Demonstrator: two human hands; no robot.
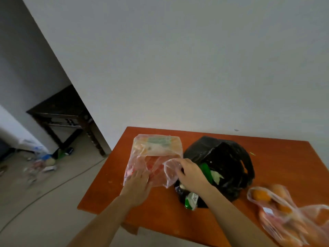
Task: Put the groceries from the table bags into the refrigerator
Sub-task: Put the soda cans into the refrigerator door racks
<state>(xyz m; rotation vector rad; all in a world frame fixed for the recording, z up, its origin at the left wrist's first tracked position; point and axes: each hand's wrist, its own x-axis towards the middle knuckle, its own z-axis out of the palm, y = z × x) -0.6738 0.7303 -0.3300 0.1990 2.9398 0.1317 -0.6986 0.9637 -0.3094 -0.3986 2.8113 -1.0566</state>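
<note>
On the orange table (277,157) lie three bags. A clear pinkish plastic bag (153,157) with a pale orange-and-green package inside sits at the left. My left hand (138,186) rests flat on its near edge, fingers straight. My right hand (190,173) pinches a loose flap of that bag at its right side. A black plastic bag (224,161) stands open in the middle with green items inside. A green-and-white packet (191,201) pokes out of its near side. At the right edge lies a clear bag of oranges (284,216). The refrigerator is out of view.
A white wall rises behind the table. To the left, a dark wooden side table (65,113) stands in a doorway, with scattered litter (41,163) on the beige floor. A thin cable runs across the floor near the table's left corner.
</note>
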